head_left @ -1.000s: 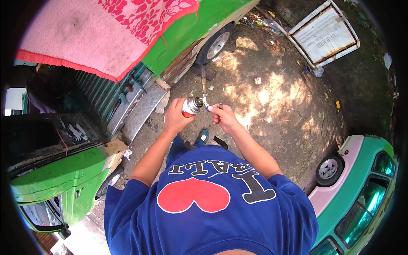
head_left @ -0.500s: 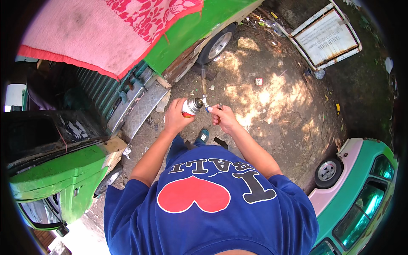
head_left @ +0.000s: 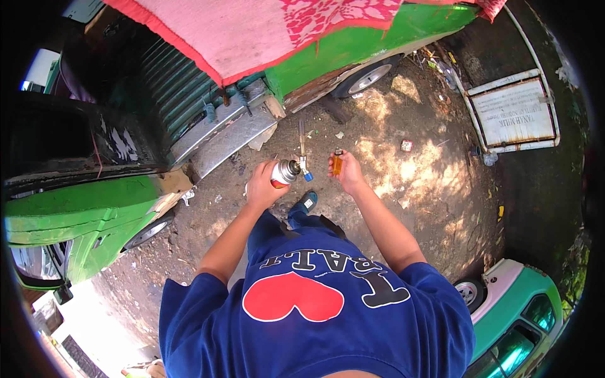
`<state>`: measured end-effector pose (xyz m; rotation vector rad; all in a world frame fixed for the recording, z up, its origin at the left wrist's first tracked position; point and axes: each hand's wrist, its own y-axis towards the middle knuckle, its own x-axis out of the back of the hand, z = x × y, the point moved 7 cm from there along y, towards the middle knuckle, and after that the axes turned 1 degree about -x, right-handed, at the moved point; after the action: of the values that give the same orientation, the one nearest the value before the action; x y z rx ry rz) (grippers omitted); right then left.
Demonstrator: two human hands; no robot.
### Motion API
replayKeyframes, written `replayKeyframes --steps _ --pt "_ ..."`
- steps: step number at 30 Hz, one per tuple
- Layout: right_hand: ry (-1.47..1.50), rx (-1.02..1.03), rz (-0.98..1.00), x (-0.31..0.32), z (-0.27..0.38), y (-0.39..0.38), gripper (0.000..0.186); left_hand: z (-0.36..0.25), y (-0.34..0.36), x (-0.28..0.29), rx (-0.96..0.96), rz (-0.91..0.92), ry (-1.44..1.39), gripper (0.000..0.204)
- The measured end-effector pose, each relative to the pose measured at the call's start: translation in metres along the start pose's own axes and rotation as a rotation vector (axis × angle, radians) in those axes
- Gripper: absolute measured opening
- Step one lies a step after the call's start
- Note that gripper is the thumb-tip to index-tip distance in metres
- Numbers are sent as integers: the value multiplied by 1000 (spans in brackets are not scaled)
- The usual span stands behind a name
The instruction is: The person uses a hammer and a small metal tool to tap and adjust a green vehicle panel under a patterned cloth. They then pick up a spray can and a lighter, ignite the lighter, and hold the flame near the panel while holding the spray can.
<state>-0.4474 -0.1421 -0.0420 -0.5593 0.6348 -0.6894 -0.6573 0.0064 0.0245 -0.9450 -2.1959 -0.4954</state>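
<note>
My left hand is wrapped round a gas canister, tilted with its top to the right. A blowtorch head is fitted to the canister. Its tube points away from me, and a blue knob sits at its near end. To the right of the knob, and apart from it, my right hand grips an orange lighter upright, metal end up. No flame can be made out at the torch or the lighter.
A green vehicle body under a pink and red cloth stands ahead, with a metal step at its side. Ahead right is a framed white sign. A teal and pink van is at lower right, a green door at left. A small red-white box lies on the ground.
My right hand has left the torch's blue knob and moved right, and the lighter now shows plainly in it. My left hand still holds the canister. The view has turned and shifted.
</note>
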Motion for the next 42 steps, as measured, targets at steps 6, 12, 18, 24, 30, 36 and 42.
replayKeyframes --steps 6,12,18,24,30,36,42 --pt "-202 50 -17 -86 -21 65 24 78 -40 37 113 -143 -7 66" --pt "-356 41 21 -177 -53 147 23 171 -77 75 217 -306 -61 68" --pt "-449 -7 63 -258 -114 243 30 269 -81 106 288 -423 -55 68" --pt "-442 -24 0 -309 -169 320 31 353 -68 120 358 -509 -77 72" --pt "-551 -21 -6 -339 -209 368 35 423 -61 109 442 -467 -75 70" --pt "-524 -28 -52 -374 -243 393 38 467 -53 95 460 -454 -83 69" --pt "-353 -104 -145 -394 -266 414 48 478 -44 93 445 -440 -77 70"
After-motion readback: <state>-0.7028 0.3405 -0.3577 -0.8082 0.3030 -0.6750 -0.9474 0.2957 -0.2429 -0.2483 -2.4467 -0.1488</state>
